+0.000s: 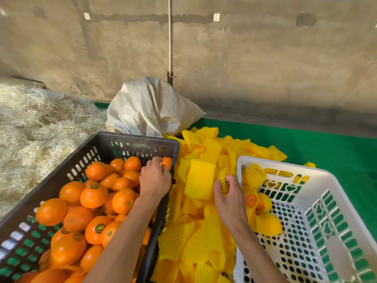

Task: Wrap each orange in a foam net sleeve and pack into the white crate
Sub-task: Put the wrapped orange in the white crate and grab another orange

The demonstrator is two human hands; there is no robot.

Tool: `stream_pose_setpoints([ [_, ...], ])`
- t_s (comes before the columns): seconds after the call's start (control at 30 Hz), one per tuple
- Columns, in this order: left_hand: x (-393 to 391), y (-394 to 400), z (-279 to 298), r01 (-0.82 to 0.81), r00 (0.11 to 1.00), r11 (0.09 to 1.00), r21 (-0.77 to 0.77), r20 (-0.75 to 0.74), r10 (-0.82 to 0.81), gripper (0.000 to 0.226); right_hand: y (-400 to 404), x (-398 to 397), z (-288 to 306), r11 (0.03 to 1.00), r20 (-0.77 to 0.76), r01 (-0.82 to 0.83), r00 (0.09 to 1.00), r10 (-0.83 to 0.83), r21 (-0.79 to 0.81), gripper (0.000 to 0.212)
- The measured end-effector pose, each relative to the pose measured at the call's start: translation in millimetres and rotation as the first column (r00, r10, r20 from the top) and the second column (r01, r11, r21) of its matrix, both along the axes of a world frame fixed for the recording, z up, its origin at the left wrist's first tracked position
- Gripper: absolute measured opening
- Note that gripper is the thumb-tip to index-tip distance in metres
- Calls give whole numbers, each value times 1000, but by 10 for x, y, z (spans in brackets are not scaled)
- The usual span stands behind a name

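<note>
A: Left hand (155,178) — centre frame, in the black crate (130,139), fingers curled over an orange (167,162).

B: Right hand (230,198) pinches a foam net sleeve (222,179) just left of the white crate (330,180) — wrapped oranges (254,199) inside it.

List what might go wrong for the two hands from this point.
1. The left hand reaches over an orange against the black crate's far wall; a cramped grip might slip.
2. The right hand pinches one sleeve from a loose pile; neighbouring sleeves may drag along.
3. Wrapped oranges sit unsupported in the white crate and may roll.
</note>
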State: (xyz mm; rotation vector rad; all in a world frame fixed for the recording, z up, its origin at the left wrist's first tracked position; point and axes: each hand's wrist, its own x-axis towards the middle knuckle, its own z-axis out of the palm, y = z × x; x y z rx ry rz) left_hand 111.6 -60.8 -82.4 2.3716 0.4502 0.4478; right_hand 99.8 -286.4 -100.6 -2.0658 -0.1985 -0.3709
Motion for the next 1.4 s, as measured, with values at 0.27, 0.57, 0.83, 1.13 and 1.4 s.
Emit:
stream_pose_setpoints([
  [0.27, 7, 201, -217, 329, 656, 927, 183, -750, -85, 43, -22, 26, -47, 999, -87, -46, 995, 46, 7, 16],
  [0.57, 74, 215, -585, 445, 638, 812, 377, -770, 9, 65, -39, 9, -45, 997, -62, -56, 997, 53, -52, 30],
  [0.83, 108, 267, -661, 419, 687, 851, 315, -723, -70, 86, -25, 7, -56, 998, -44, -60, 997, 60, -16, 28],
  [1.13, 149, 271, -648, 351, 766, 909, 226, -628, -139, 77, -10, -14, -64, 986, -78, -80, 993, 92, 145, 22],
  [1.4, 204, 284, -691, 390, 821, 847, 361, -553, -142, 66, -16, -5, -66, 984, -85, -89, 991, 102, 152, 32],
])
